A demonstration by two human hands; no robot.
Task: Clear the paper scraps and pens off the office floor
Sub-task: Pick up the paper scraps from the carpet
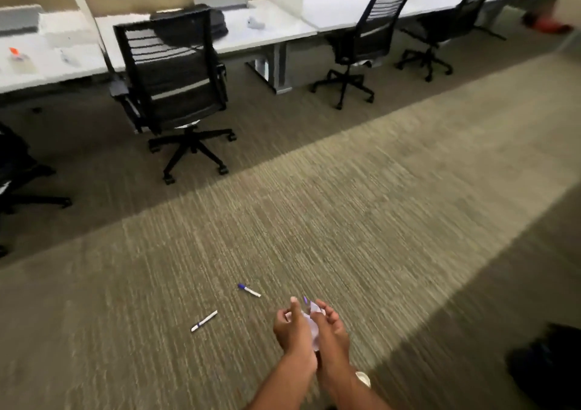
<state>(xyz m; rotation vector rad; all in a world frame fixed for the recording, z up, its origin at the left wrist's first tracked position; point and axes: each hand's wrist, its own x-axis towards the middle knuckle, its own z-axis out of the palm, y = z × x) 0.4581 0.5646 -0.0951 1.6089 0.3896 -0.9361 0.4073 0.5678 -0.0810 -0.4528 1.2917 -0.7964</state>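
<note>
My left hand (290,328) and my right hand (333,328) are pressed together low in the view, over the carpet. Between them sits a bundle of white paper scraps (312,321), with the blue tip of a pen (305,299) sticking up from it. Both hands curl around the bundle. Two white pens with blue caps lie on the carpet to the left of my hands: one pen (249,290) just ahead and one pen (204,321) further left.
A black office chair (171,86) stands ahead left, and two more chairs (358,42) (440,23) stand along a row of white desks (276,23). A dark object (547,362) sits at the lower right. A black chair base (19,183) is at the left edge.
</note>
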